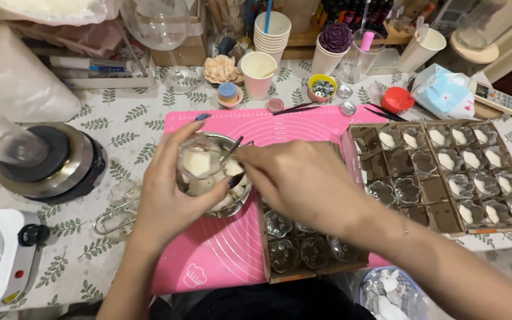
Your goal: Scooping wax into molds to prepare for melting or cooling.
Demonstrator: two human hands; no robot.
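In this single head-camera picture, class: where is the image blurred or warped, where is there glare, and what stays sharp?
Head view: the right hand is slightly motion-soft over the small glass cup, which the left hand grips; the pink mat and the cardboard tray of moulds stay sharp; soft glare on the metal warmer; edges bow from the wide lens.

Two bare forearms, no sleeves, watch or bracelets in sight. The left hand (170, 195) and right hand (300, 181) wear no gloves. Long, dark-painted nails show on some fingers. Dark clothing covers the lap.
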